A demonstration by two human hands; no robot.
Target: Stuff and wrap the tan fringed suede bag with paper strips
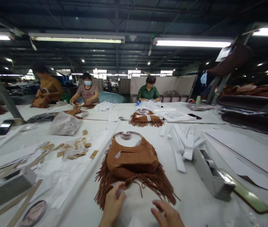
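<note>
Head view: the left hand (112,203) is pinching a white tissue sheet (119,191) against the fringe (107,189) of a brown suede bag (132,160). The bag is lying near the middle of the white table (193,205), its long axis running side to side. The right hand (168,215) is resting nearby, its fingers open and slightly curled, just short of the fringe.

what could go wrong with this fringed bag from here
The long fringe of the brown suede bag fans out right by the left hand and right hand, so strands could snag or tangle. The tape dispenser sits close on the right and might get knocked against the bag.
</note>
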